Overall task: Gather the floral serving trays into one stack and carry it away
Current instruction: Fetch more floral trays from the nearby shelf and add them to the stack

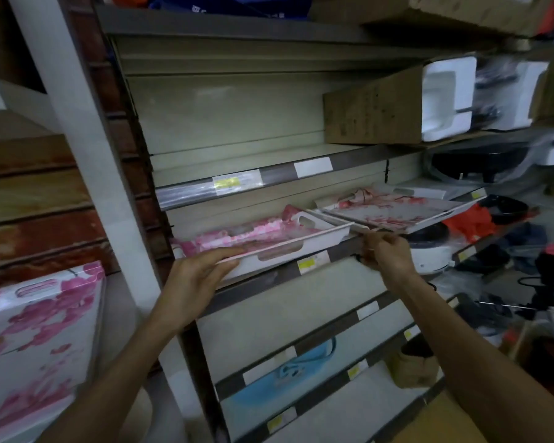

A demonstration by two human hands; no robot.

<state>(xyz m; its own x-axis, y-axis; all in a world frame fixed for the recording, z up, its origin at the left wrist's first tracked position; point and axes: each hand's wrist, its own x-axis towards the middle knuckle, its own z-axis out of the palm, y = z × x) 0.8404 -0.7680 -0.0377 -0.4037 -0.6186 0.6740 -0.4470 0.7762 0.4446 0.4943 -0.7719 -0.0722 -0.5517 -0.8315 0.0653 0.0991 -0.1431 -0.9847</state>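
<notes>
Above the left floral tray (263, 238), open room is left up to the labelled shelf edge (237, 183). Just beside it on the right, the way is blocked by a second floral tray (397, 211). Higher to its right, shelf room is taken by a cardboard box (371, 113).

A shop; metal shelves (288, 174) carry yellow price labels (226, 183); boxed goods (375, 113) crowd above.
</notes>
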